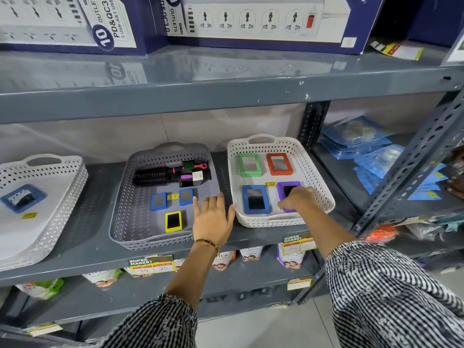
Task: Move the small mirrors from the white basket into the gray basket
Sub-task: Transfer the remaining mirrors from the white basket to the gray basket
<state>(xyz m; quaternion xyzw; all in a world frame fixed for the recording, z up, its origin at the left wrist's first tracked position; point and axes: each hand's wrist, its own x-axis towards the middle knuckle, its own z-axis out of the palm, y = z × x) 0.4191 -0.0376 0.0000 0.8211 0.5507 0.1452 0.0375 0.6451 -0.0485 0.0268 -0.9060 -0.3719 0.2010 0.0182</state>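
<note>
The white basket (pixel 319 169) stands on the grey shelf and holds several small mirrors: green (pixel 249 165), orange (pixel 279 164), blue (pixel 256 199) and purple (pixel 287 188). My right hand (pixel 296 198) lies over the purple mirror with its fingers curled around the mirror's near edge. To the left, the gray basket (pixel 123 197) holds two blue mirrors (pixel 159 201) (pixel 186 196), a yellow mirror (pixel 173 221) and a black hairbrush (pixel 155 175). My left hand (pixel 213 218) rests flat with fingers apart on the gray basket's right rim.
Another white basket (pixel 57 197) at far left holds a blue mirror (pixel 22 198). Power strip boxes (pixel 251 18) sit on the shelf above. Blue packets (pixel 371 156) fill the bay to the right. Price tags (pixel 150 263) hang on the shelf's front edge, pouches below.
</note>
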